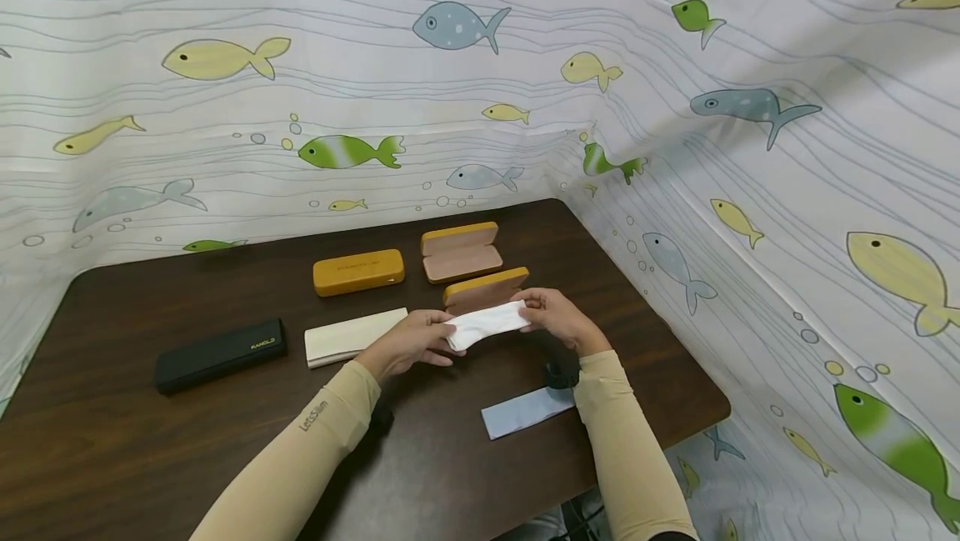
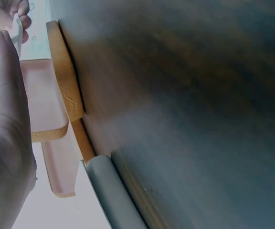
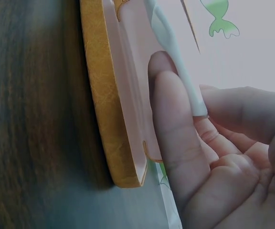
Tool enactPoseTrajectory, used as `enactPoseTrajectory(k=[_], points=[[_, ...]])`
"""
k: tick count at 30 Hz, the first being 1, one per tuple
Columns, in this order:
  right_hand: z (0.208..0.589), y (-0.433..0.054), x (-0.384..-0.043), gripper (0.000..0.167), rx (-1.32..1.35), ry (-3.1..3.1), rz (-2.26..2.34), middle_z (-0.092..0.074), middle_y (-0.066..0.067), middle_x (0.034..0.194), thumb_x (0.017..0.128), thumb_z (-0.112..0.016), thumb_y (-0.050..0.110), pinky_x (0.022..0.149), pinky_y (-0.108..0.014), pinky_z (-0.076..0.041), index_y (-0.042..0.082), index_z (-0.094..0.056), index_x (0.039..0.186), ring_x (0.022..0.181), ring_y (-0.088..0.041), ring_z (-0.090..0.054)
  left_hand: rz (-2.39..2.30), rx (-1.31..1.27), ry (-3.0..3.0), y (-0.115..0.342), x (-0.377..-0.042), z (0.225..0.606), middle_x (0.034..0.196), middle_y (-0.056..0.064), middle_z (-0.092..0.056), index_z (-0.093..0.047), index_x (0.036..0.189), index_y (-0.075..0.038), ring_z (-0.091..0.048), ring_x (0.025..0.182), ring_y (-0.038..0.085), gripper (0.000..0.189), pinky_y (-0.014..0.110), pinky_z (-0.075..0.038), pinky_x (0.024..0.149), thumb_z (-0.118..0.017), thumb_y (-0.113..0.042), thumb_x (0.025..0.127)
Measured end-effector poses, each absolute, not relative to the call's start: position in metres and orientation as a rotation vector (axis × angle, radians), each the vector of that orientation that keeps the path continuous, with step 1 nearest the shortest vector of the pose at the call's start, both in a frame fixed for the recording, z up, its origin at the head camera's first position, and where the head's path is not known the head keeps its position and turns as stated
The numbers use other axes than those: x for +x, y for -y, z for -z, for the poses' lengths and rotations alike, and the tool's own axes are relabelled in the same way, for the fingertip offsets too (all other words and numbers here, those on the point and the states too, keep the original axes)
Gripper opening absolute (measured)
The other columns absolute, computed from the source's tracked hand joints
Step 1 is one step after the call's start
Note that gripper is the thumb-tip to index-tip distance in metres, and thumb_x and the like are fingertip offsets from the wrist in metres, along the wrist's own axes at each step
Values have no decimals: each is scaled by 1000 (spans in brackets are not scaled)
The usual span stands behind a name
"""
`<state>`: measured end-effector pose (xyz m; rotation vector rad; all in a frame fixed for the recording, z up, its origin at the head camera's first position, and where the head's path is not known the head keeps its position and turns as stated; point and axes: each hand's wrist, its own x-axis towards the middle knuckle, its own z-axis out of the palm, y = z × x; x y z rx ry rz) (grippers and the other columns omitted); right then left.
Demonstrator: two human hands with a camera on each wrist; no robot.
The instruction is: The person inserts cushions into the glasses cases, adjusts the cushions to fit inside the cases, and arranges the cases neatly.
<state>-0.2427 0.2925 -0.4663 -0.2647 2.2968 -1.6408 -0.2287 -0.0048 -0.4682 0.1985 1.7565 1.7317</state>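
Note:
A folded white cloth (image 1: 487, 324) is stretched between both hands above the table. My left hand (image 1: 411, 341) pinches its left end, thumb over the top. At the other end, my right hand (image 1: 558, 318) holds the cloth between thumb and fingers; the right wrist view shows the white cloth (image 3: 175, 57) edge-on in that pinch. Right behind the cloth stands an opened yellow glasses case (image 1: 487, 284) with a pink lining, its lower part partly hidden by the cloth and hands. In the right wrist view the case's yellow edge (image 3: 104, 95) lies close beside the fingers.
Farther back sit another opened glasses case (image 1: 461, 253) and a closed yellow case (image 1: 358, 273). A cream folded cloth (image 1: 352, 337) lies by the left hand, a long black case (image 1: 221, 355) farther left. Below the right hand is a light blue folded cloth (image 1: 525, 413). Fish-patterned curtains (image 1: 450, 107) border the table.

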Motion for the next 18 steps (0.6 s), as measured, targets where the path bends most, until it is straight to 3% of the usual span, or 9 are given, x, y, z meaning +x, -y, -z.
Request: enactPoseTrajectory(k=[11, 18], points=[[465, -286, -251, 31, -183, -2276, 1697, -65, -16, 110, 102, -56, -2, 79, -29, -60, -10, -59, 132, 88, -17, -63, -1776, 107, -1796, 1, -232, 470, 117, 23, -61, -50, 137, 10, -73, 91, 23, 36, 36, -61, 75, -49, -7, 106], [468, -283, -262, 31, -128, -2279, 1697, -62, -15, 110, 101, -57, -3, 80, -30, -60, -11, -58, 132, 89, -18, -62, -1794, 98, -1839, -1, -236, 472, 120, 25, -59, -48, 139, 10, -72, 96, 27, 37, 38, -61, 79, -46, -4, 105]])
